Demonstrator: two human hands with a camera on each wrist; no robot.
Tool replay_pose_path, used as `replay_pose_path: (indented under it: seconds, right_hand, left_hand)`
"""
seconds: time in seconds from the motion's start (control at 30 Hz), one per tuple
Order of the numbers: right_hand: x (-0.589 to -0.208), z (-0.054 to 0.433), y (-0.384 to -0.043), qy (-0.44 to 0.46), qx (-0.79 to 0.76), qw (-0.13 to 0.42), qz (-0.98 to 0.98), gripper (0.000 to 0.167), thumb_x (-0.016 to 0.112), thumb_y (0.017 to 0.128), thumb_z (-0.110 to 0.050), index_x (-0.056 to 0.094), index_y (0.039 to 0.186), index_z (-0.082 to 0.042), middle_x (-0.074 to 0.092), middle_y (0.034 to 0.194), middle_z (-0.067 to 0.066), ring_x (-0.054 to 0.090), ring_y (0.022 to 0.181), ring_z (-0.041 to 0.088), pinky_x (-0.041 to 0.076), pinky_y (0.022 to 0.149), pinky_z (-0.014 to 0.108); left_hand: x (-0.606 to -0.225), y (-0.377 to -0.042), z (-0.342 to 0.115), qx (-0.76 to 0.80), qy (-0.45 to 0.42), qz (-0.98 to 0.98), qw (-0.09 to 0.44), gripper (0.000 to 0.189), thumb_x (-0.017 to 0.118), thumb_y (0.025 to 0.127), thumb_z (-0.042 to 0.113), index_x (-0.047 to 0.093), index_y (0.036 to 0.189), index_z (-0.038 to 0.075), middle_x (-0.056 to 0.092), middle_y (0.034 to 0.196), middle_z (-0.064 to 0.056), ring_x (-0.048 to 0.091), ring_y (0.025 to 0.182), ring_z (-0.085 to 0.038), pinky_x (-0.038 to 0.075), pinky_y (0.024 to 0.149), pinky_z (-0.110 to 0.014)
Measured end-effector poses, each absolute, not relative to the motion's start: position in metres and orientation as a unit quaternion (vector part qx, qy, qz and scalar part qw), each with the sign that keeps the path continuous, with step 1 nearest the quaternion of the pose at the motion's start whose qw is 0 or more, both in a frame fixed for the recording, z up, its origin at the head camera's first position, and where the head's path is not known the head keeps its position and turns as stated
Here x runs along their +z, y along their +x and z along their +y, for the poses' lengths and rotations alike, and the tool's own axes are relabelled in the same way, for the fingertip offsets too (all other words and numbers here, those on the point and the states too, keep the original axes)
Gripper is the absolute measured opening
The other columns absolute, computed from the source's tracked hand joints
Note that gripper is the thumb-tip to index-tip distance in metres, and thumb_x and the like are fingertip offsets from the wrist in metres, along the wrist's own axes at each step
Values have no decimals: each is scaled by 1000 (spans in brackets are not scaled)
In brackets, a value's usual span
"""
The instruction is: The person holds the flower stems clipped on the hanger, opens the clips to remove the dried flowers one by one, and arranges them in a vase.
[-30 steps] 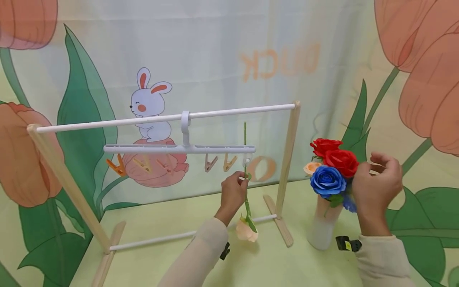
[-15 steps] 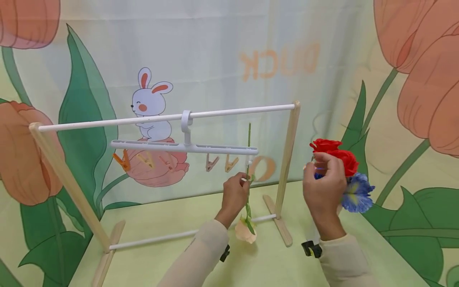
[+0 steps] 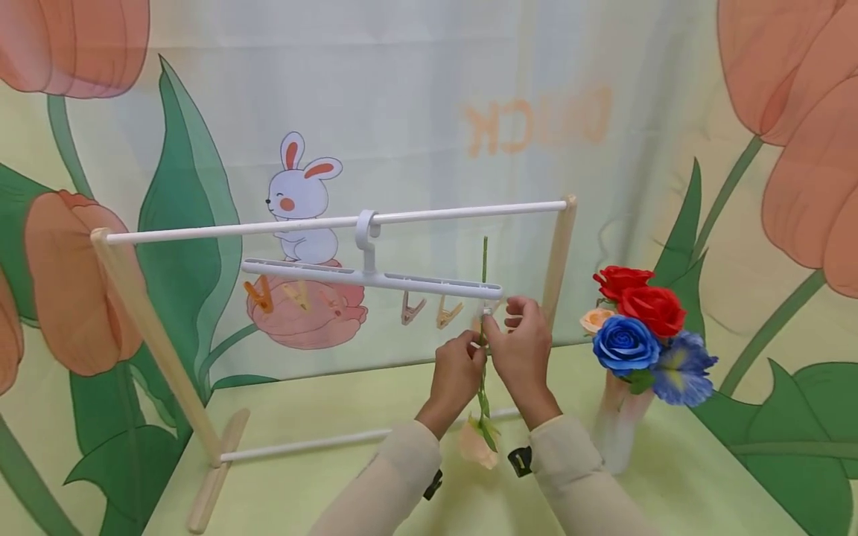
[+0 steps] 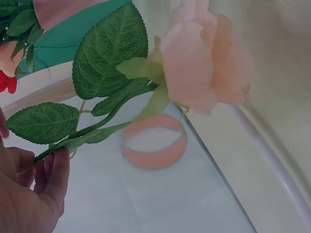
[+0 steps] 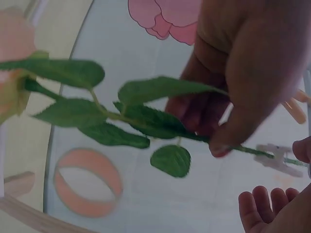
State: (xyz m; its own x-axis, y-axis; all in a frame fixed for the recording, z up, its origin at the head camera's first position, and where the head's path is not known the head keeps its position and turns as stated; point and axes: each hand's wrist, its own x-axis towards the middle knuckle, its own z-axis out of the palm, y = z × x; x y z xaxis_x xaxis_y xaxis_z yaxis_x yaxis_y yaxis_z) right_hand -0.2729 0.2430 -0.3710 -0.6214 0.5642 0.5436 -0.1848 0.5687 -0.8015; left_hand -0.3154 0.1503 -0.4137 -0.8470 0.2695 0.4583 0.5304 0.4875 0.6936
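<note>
An artificial peach rose (image 3: 477,444) hangs head down, its green stem rising past the right end of a white clip hanger (image 3: 429,282). My left hand (image 3: 457,376) pinches the stem below the hanger, thumb against fingertips; the left wrist view shows this grip beside the leaves (image 4: 111,51). A small white clip (image 5: 279,159) sits at the stem under the hanger's end. Close beside that clip is my right hand (image 3: 526,350), thumb and fingers spread apart. Whether its thumb touches the clip cannot be told.
The hanger hooks over the white rail of a wooden stand (image 3: 157,350). Several coloured clips, including an orange clip (image 3: 258,295), dangle from it. A vase (image 3: 615,432) with red, blue and peach flowers stands on the right of the table (image 3: 302,491).
My right hand has come left from beside the vase flowers to the white clip. My left hand keeps its pinch on the stem. The hanger's right end has swung slightly lower in view.
</note>
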Motion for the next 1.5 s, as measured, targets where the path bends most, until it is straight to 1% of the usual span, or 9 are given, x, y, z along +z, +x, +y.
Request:
replay_pose_path:
  seconds: [0.23, 0.43, 0.57, 0.73, 0.87, 1.03, 1.13, 1.27, 1.5]
  right_hand:
    - [-377, 231, -282, -120, 449, 447, -764, 40, 77, 86, -22, 61, 115, -1, 66, 104, 14, 71, 91, 31, 58, 79, 47]
    - [-376, 226, -283, -131, 452, 461, -752, 38, 76, 88, -22, 60, 117, -3, 67, 103, 14, 73, 90, 31, 59, 80, 49]
    - [-375, 222, -284, -135, 448, 463, -752, 34, 74, 90, -23, 61, 116, -5, 67, 103, 13, 73, 89, 31, 58, 81, 48]
    - [-373, 218, -283, -143, 444, 467, -751, 32, 72, 91, -22, 62, 116, -5, 67, 102, 14, 74, 89, 32, 56, 84, 50]
    - [-373, 217, -282, -149, 446, 462, -752, 30, 71, 92, -24, 63, 115, -6, 67, 101, 12, 74, 91, 31, 57, 83, 50]
    - [-369, 218, -283, -144, 445, 444, -764, 32, 72, 92, -24, 63, 116, -6, 69, 104, 13, 75, 91, 31, 56, 84, 49]
    - [-366, 222, -283, -141, 443, 437, -770, 35, 73, 90, -22, 62, 117, -4, 70, 106, 14, 75, 90, 31, 56, 82, 49]
    - [-364, 225, -284, -143, 445, 429, -773, 37, 75, 89, -20, 61, 119, -3, 71, 107, 14, 75, 88, 31, 55, 80, 49]
    - [-365, 225, -284, -144, 458, 420, -770, 41, 74, 89, -22, 59, 122, -2, 70, 109, 15, 74, 90, 32, 55, 82, 48]
  left_hand:
    - [-415, -308, 151, -437, -250, -848, 167, 8, 64, 92, 8, 72, 92, 9, 72, 72, -3, 68, 71, -19, 47, 58, -22]
    - [-414, -306, 150, -430, -252, -851, 164, 7, 64, 92, 8, 71, 92, 10, 70, 69, -2, 64, 67, -14, 44, 56, -20]
    - [-414, -306, 147, -423, -260, -850, 176, 5, 65, 89, 7, 69, 90, 10, 66, 65, -1, 58, 62, -11, 40, 54, -19]
    - [-413, -303, 145, -416, -270, -846, 195, 8, 67, 86, 6, 70, 93, 10, 67, 67, -2, 59, 61, -12, 42, 54, -20]
    - [-413, -303, 144, -415, -260, -854, 174, 12, 66, 88, 7, 73, 98, 10, 71, 72, -3, 64, 66, -14, 46, 58, -21]
    - [-416, -307, 140, -427, -226, -867, 123, 12, 64, 94, 12, 74, 101, 12, 71, 74, -1, 60, 64, -8, 47, 58, -21]
    - [-417, -307, 135, -432, -228, -867, 103, 12, 62, 94, 10, 73, 98, 11, 71, 74, 0, 58, 61, -5, 46, 58, -21]
    - [-417, -305, 124, -421, -248, -866, 105, 18, 58, 88, 3, 73, 97, 8, 73, 75, -3, 60, 62, -7, 46, 58, -22]
    - [-420, -297, 98, -372, -267, -879, 131, 18, 58, 86, -2, 72, 95, 6, 72, 82, -9, 66, 70, -15, 48, 59, -24]
